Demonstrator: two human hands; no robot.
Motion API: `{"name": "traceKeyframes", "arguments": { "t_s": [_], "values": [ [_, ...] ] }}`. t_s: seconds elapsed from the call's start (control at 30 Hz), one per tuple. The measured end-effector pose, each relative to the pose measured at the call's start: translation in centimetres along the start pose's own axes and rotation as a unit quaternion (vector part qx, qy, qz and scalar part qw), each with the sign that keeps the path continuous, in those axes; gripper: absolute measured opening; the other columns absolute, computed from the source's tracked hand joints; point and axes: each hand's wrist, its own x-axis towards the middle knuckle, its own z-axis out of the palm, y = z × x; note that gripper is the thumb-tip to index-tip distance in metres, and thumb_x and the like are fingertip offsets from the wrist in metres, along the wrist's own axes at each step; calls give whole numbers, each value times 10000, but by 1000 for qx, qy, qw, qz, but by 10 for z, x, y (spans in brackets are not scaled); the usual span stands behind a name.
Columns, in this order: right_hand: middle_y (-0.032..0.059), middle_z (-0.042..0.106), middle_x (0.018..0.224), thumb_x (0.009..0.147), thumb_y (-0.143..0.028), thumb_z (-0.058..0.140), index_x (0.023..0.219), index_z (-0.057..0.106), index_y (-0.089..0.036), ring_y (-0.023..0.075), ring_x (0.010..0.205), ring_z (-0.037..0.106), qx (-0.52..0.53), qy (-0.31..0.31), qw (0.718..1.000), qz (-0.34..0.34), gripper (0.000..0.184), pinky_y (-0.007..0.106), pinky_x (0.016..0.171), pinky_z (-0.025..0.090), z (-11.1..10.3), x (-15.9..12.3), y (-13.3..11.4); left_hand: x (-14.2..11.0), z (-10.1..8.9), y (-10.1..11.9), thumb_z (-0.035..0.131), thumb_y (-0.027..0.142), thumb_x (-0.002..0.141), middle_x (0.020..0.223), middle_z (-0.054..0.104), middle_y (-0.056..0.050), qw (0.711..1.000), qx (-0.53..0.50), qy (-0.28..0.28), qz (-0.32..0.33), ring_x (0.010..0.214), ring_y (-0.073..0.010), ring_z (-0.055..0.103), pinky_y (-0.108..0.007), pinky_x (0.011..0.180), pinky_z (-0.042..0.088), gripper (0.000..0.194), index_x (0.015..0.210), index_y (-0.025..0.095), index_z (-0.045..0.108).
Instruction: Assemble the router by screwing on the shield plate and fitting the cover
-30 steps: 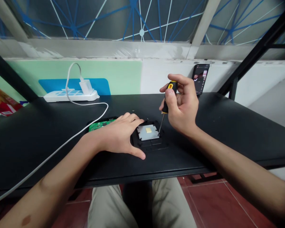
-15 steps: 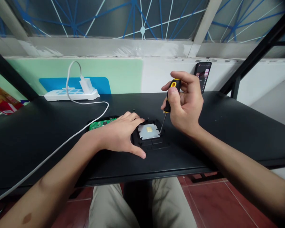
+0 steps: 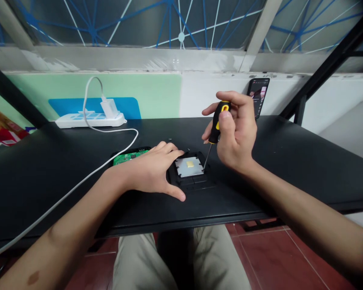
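My right hand (image 3: pixel 237 131) grips a black and yellow screwdriver (image 3: pixel 219 121), tilted with its tip down at the right edge of a metal plate (image 3: pixel 184 170). The silvery plate carries a small yellowish pad (image 3: pixel 190 164) and sits in a black plastic housing (image 3: pixel 196 184) on the table. Spread over the housing's left side, my left hand (image 3: pixel 157 167) has its thumb apart from the fingers and rests against it. A green circuit board (image 3: pixel 124 158) in a black shell lies partly hidden behind that hand.
A white cable (image 3: pixel 93 171) crosses the table (image 3: pixel 305 169) from a charger (image 3: pixel 110 108) in a white power strip (image 3: pixel 90 120). A phone (image 3: pixel 260 94) leans on the wall at the back right. Tiny screws (image 3: pixel 188 150) lie behind the housing. A red package (image 3: pixel 9 129) is far left.
The screwdriver handle has turned a little in my right hand, and its fingers have shifted round it. The tip stays at the plate's right edge. My left hand is essentially still.
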Motion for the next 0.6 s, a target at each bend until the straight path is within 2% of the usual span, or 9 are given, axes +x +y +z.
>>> {"name": "traceKeyframes", "arguments": {
  "t_s": [0.1,0.23,0.47,0.6],
  "values": [
    [18,708,1026,1039,-464,386,1254,519,-347,95,471,580,5,-3,1000,11,279,294,450,525,-1,-1,-1,0,1,-1,729,754,702,1395,495,-150,1000,-7,1,2,1291,-336,426,-415,1101,375,1059,1501,145,395],
    [37,707,1093,1029,-513,337,1297,463,-379,158,558,653,-3,-12,1000,21,325,349,499,554,-2,-4,-4,0,1,-2,733,765,690,1387,494,-149,1000,-9,2,4,1285,-329,422,-404,1102,374,1076,1497,135,403],
    [-21,676,1006,1030,-444,432,1212,508,-348,63,447,545,2,16,1000,-13,219,242,397,475,0,-2,-1,0,2,-3,720,780,690,1395,491,-149,1000,-12,2,9,1291,-333,415,-409,1099,374,1074,1496,144,406],
    [-12,681,985,1015,-459,470,1208,519,-356,79,484,561,-1,13,1000,-4,224,256,427,492,-1,-2,-2,0,1,-2,708,784,695,1394,497,-142,1000,-14,3,8,1289,-341,418,-413,1087,380,1056,1498,170,404]
  ]
}}
